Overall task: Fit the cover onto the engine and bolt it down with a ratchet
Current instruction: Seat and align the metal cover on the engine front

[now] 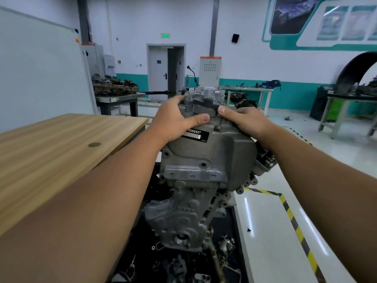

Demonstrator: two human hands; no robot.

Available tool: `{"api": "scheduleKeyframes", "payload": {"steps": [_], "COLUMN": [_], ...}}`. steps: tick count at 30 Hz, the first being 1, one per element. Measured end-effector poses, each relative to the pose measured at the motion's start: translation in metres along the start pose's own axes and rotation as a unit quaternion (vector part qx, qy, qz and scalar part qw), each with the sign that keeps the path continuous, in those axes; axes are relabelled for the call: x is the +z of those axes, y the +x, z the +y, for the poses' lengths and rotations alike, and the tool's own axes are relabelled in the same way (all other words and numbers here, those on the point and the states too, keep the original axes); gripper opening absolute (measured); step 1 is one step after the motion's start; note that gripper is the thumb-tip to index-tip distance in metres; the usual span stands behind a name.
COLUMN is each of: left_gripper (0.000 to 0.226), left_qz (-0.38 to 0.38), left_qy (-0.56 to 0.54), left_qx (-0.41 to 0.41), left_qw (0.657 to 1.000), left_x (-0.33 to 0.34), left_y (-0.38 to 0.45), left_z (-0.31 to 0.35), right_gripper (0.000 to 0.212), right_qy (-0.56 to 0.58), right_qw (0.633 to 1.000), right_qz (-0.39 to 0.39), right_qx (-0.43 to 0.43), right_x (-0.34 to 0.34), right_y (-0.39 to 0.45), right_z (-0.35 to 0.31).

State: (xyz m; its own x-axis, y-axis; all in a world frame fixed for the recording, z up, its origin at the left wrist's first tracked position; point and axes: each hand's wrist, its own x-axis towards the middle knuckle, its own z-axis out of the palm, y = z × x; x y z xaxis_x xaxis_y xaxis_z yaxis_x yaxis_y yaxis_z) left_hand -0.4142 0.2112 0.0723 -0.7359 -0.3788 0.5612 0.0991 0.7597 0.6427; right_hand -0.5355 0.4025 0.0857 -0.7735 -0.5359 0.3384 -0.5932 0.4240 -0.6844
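My left hand (173, 117) grips cover (206, 150) top-left | my right hand (242, 119) grips its top-right | cover sits against engine (183, 217) front | desk (61, 144) left of it

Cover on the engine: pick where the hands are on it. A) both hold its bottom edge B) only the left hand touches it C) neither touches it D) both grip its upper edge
D: the left hand and the right hand both curl over the upper edge of the cover, which sits against the engine.
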Motion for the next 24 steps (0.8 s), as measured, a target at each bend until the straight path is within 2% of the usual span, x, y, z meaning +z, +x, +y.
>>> {"api": "scheduleKeyframes", "payload": {"steps": [5, 7, 12, 14, 16, 17, 18, 20, 21, 22, 24], "left_gripper": [0.134, 0.132, 0.13, 0.129, 0.125, 0.123, 0.121, 0.118, 0.116, 0.114, 0.116], "left_qz": [-0.002, 0.011, 0.024, 0.023, 0.022, 0.021, 0.02, 0.02, 0.022, 0.024, 0.027], "left_qy": [0.023, 0.037, 0.049, 0.044, 0.035, 0.027, 0.017, 0.001, -0.002, -0.005, -0.001], "left_qx": [0.004, 0.01, 0.033, 0.04, 0.043, 0.045, 0.047, 0.046, 0.046, 0.046, 0.043], "left_qw": [1.0, 0.999, 0.998, 0.998, 0.998, 0.998, 0.999, 0.999, 0.999, 0.999, 0.999], "left_x": [-0.004, -0.004, -0.009, -0.013, -0.016, -0.017, -0.018, -0.019, -0.019, -0.019, -0.017], "left_y": [-0.003, -0.003, -0.013, -0.018, -0.024, -0.026, -0.028, -0.031, -0.031, -0.031, -0.032], "left_z": [-0.002, -0.009, -0.01, -0.007, -0.004, -0.004, -0.004, -0.002, -0.001, 0.0, 0.003], "right_gripper": [0.086, 0.086, 0.083, 0.075, 0.068, 0.066, 0.062, 0.053, 0.052, 0.052, 0.064], "right_qy": [-0.086, -0.101, -0.047, -0.029, -0.037, -0.048, -0.059, 0.009, 0.058, 0.078, 0.041], "right_qw": [0.995, 0.994, 0.998, 0.998, 0.999, 0.997, 0.986, 0.927, 0.897, 0.883, 0.905], "right_qz": [-0.034, -0.02, 0.0, -0.023, -0.01, 0.042, 0.139, 0.355, 0.417, 0.444, 0.419], "right_qx": [-0.021, -0.024, -0.049, -0.043, -0.029, -0.046, -0.072, -0.118, -0.134, -0.135, -0.065], "right_x": [0.001, 0.004, 0.001, 0.0, -0.002, -0.002, 0.0, 0.02, 0.038, 0.057, 0.087], "right_y": [-0.005, -0.004, -0.021, -0.03, -0.044, -0.052, -0.064, -0.103, -0.126, -0.146, -0.167], "right_z": [-0.002, 0.001, -0.006, -0.016, -0.026, -0.025, -0.018, -0.006, -0.003, 0.002, 0.01]}}
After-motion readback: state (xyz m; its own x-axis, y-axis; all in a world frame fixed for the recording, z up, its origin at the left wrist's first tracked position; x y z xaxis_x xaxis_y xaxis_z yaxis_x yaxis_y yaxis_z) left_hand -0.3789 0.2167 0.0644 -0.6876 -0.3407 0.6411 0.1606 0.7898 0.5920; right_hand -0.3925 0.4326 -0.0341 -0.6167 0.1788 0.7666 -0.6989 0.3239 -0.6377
